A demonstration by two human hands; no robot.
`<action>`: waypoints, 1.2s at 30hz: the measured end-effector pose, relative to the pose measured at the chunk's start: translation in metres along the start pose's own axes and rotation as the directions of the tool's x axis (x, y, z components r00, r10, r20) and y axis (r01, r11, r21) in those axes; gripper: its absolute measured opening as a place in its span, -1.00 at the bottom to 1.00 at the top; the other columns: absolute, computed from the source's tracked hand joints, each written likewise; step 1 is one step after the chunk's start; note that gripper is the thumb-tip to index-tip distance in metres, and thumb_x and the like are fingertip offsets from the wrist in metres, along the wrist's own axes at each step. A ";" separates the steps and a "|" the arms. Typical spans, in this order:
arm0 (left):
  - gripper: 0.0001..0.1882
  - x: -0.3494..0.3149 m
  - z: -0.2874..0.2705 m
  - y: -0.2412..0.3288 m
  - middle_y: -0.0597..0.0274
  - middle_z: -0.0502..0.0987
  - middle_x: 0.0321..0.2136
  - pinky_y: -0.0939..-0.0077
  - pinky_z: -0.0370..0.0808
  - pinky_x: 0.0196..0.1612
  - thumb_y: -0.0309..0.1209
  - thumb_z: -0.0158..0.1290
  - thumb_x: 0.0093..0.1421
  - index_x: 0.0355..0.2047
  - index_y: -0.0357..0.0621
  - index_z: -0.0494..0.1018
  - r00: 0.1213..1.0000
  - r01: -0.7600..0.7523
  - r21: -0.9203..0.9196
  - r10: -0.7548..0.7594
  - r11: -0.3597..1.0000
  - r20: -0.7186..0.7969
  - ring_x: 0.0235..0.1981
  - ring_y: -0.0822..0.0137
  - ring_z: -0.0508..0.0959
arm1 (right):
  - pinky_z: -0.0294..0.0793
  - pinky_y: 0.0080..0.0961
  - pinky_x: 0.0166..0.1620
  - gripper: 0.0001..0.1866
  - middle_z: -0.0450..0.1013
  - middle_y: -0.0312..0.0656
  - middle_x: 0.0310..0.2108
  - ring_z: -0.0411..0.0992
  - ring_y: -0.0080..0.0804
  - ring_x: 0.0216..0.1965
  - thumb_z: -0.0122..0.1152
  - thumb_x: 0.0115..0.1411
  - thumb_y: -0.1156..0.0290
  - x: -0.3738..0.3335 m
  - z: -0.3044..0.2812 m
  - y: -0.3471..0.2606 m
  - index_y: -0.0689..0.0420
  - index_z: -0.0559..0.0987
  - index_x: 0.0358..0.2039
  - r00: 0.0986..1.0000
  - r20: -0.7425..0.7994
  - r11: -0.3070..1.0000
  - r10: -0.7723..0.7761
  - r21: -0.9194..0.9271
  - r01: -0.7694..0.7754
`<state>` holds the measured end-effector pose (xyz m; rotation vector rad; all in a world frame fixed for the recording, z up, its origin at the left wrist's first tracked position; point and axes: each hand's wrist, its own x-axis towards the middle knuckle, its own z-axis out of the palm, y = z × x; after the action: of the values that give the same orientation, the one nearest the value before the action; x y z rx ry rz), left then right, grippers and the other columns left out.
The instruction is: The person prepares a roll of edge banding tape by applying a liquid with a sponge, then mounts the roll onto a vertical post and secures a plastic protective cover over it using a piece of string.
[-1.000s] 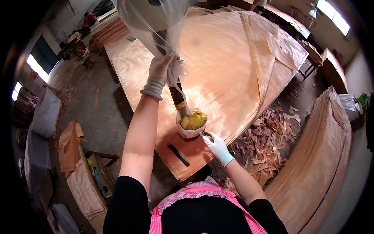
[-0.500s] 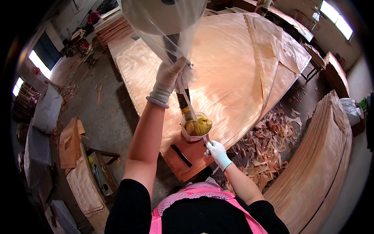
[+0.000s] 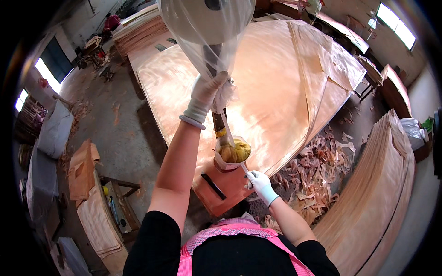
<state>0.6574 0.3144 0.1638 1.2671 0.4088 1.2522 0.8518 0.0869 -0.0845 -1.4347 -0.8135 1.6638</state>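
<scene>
My left hand [image 3: 205, 93], in a white glove, is raised and closed around a dark pole [image 3: 218, 123] and the clear plastic gathered about it. Above the fist, a broad pale round head [image 3: 193, 23] sits under that plastic. Just beyond the pole's lower end stands an open tub [image 3: 226, 164] with mustard-yellow paste [image 3: 240, 150] in it. A pale strip slants down into the paste. My gloved right hand [image 3: 261, 185] is closed on the tub's thin pale handle [image 3: 245, 170]. Near me, a black flat bar [image 3: 213, 186] lies on the reddish sheet corner.
Large thin wood veneer sheets [image 3: 262, 87] spread ahead, with a folded sheet at their right side. Veneer scraps [image 3: 317, 170] litter the floor to the right, beside a tall veneer stack [image 3: 368, 184]. A wooden stand [image 3: 122, 202] with sheets is at the left.
My left hand, the pole and its plastic-covered head have shifted right and slightly down in the picture. My right hand has moved slightly right and down, still at the tub's handle.
</scene>
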 end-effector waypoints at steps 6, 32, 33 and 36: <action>-0.50 0.004 -0.007 -0.003 0.27 0.50 -0.35 0.44 0.51 -0.31 -0.04 0.27 0.11 -0.19 -0.19 0.43 0.999 0.016 -0.016 -0.017 1.000 -0.032 -0.34 0.38 0.51 | 0.52 -0.49 -0.43 -0.73 0.31 -0.34 -0.69 0.28 -0.57 -0.70 0.00 0.39 0.26 0.003 0.007 0.005 0.23 0.50 -0.29 0.999 0.005 0.998 0.042 0.050 -0.042; 0.07 -0.003 -0.055 -0.047 0.08 0.53 -0.14 0.22 0.53 -0.03 0.10 0.38 -0.16 0.24 -0.24 0.20 0.943 0.280 -0.149 -0.243 0.948 0.228 -0.10 0.17 0.55 | 0.52 -0.49 -0.45 -0.73 0.31 -0.33 -0.70 0.27 -0.58 -0.72 -0.01 0.39 0.28 0.014 0.000 -0.001 0.25 0.50 -0.27 0.998 -0.052 0.999 0.041 -0.003 -0.041; 0.10 -0.002 -0.053 -0.047 0.09 0.53 -0.14 0.22 0.53 -0.03 0.13 0.38 -0.17 0.25 -0.24 0.18 0.946 0.256 -0.158 -0.213 0.954 0.246 -0.09 0.16 0.54 | 0.50 -0.50 -0.46 -0.72 0.32 -0.33 -0.69 0.28 -0.58 -0.72 -0.01 0.39 0.28 0.013 -0.001 0.000 0.25 0.51 -0.28 0.998 -0.053 0.999 0.041 0.001 -0.041; 0.13 -0.002 -0.044 -0.049 0.18 0.51 -0.06 0.21 0.53 -0.04 0.20 0.35 -0.19 0.26 -0.19 0.16 0.966 0.200 -0.191 -0.161 0.961 0.202 -0.07 0.16 0.53 | 0.54 -0.48 -0.42 -0.73 0.30 -0.31 -0.71 0.25 -0.57 -0.72 -0.01 0.39 0.27 0.010 -0.002 0.002 0.24 0.49 -0.27 0.996 -0.072 0.998 0.061 -0.010 -0.062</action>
<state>0.6434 0.3431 0.1059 1.1267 0.2455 0.9851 0.8533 0.0945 -0.0916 -1.5326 -0.7478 1.6461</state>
